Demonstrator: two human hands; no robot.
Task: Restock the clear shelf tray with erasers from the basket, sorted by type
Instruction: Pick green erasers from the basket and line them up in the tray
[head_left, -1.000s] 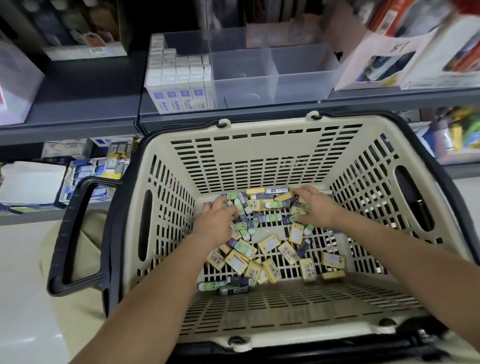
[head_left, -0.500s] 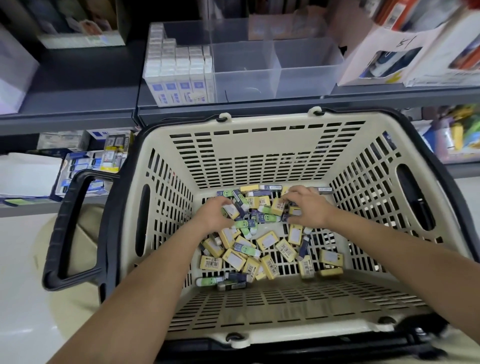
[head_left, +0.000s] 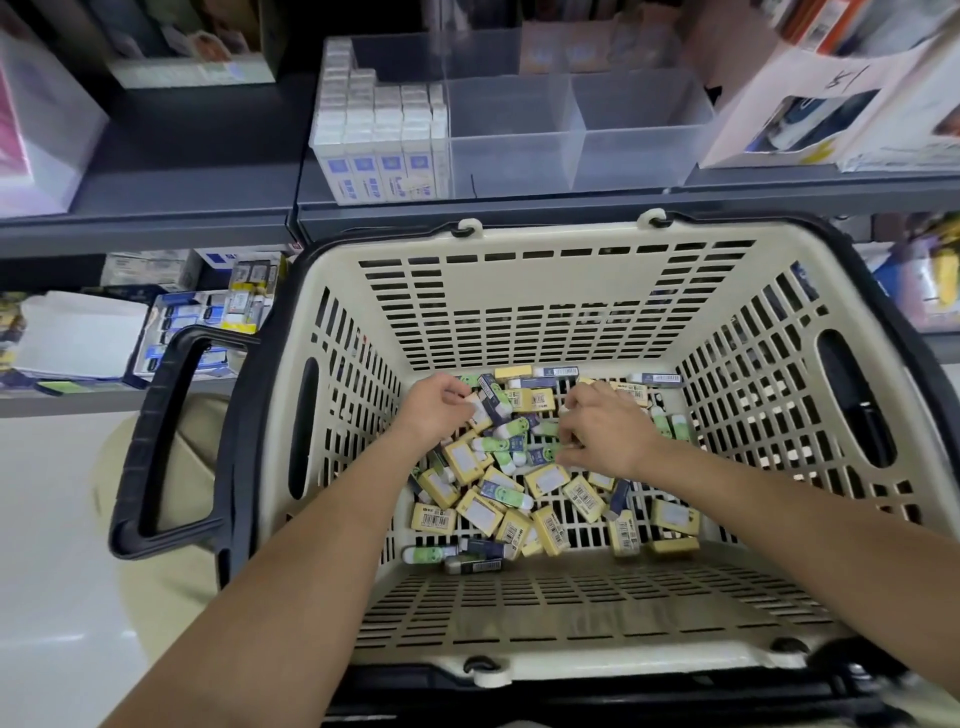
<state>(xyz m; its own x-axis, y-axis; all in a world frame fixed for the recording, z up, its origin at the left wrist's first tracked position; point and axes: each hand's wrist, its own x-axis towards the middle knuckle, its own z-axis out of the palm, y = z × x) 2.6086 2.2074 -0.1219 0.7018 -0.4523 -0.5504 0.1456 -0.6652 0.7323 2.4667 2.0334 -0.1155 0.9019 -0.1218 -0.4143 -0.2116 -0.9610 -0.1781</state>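
A cream basket (head_left: 524, 291) with a black rim holds a loose pile of erasers: yellow-sleeved ones (head_left: 548, 479), green-sleeved ones (head_left: 491, 445) and dark blue-sleeved ones (head_left: 492, 399). Both my hands are down in the pile at its far end. My left hand (head_left: 434, 410) has its fingers closed on a dark blue eraser. My right hand (head_left: 605, 439) curls over green erasers, pinching at them. On the shelf above stands the clear tray (head_left: 571, 156). Its left section is packed with white-and-blue erasers (head_left: 379, 156), and its two front sections to the right hold nothing.
The basket's black handle (head_left: 156, 431) sticks out to the left. Boxes and packaged goods (head_left: 810, 109) flank the tray on the grey shelf (head_left: 197, 171). A lower shelf at left holds more stationery (head_left: 208, 317). Pale floor lies at the lower left.
Both hands have drawn closer together over the far end of the pile, raking erasers, and their fingers have curled in. The view has tipped slightly downward.
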